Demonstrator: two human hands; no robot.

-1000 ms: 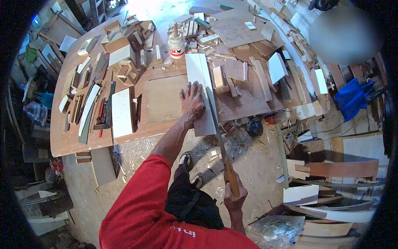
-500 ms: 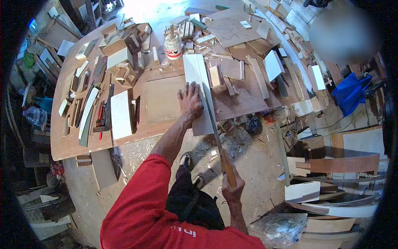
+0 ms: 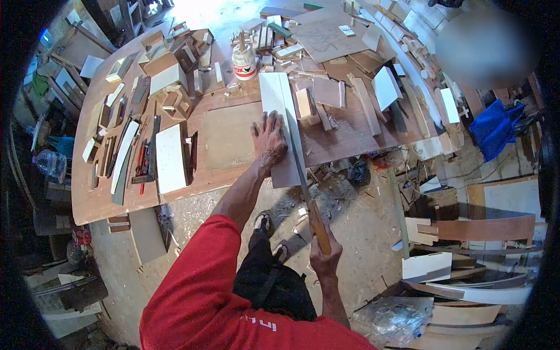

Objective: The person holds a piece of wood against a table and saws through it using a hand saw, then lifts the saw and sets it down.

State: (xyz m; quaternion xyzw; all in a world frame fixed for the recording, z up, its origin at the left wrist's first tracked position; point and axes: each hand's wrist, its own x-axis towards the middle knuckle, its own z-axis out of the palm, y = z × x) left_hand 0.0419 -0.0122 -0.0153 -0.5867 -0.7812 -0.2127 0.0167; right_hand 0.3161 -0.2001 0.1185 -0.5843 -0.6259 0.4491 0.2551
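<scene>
A long white-faced board (image 3: 274, 93) lies on the wooden table and juts past its front edge. My left hand (image 3: 270, 140) rests flat on it, fingers spread, pressing down near the middle. My right hand (image 3: 326, 254) is wrapped round the wooden handle of a handsaw (image 3: 318, 224), below the table's front edge. The saw's narrow blade runs up along the board's right side, lying lengthwise in or beside a cut; its teeth are too small to make out.
The table (image 3: 233, 114) carries a white glue tub (image 3: 244, 63), a white panel (image 3: 171, 160), a try square (image 3: 153, 157) and many wood offcuts. A large plywood sheet (image 3: 326, 35) lies at the back. Boards (image 3: 484, 230) are stacked at right; shavings litter the floor.
My right hand has pushed the saw slightly forward and up, toward the table. My left hand stays on the board, with only a tiny shift.
</scene>
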